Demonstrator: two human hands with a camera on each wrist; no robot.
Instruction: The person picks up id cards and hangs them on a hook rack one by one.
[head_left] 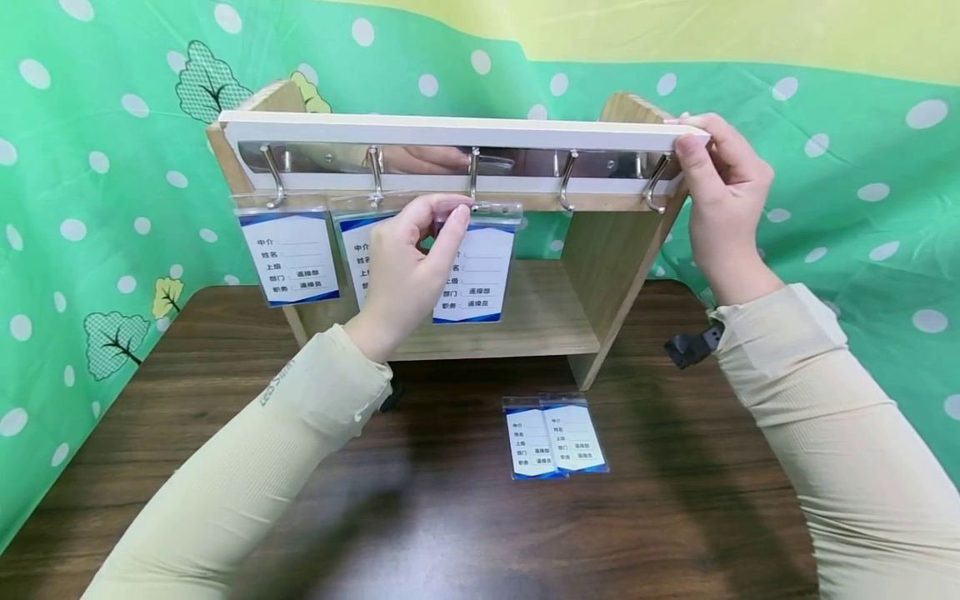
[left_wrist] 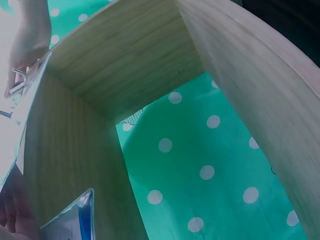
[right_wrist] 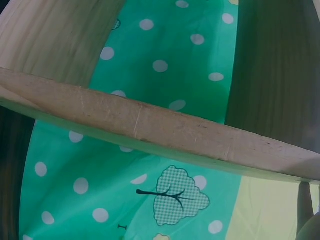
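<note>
My left hand (head_left: 416, 262) pinches the clear top edge of a badge holder (head_left: 483, 271) between thumb and fingers, right at the middle hook (head_left: 474, 175). Whether the badge's slot is over that hook is hidden by the fingers. To the left, one badge holder (head_left: 291, 257) hangs on the first hook, and another (head_left: 352, 242) hangs on the second, partly behind my left hand. With thumb in front and fingers behind, my right hand (head_left: 727, 187) grips the right end of the white hook rail (head_left: 465, 132). In the left wrist view, a badge corner (left_wrist: 85, 220) shows beside the left hand's fingers (left_wrist: 17, 210).
Two overlapping badge holders (head_left: 555, 437) lie on the dark wooden table (head_left: 480, 533). The rail fronts a wooden shelf (head_left: 495, 317) with side panels. Two more hooks (head_left: 570, 183) stick out at the right. A green dotted cloth (head_left: 862, 208) hangs behind.
</note>
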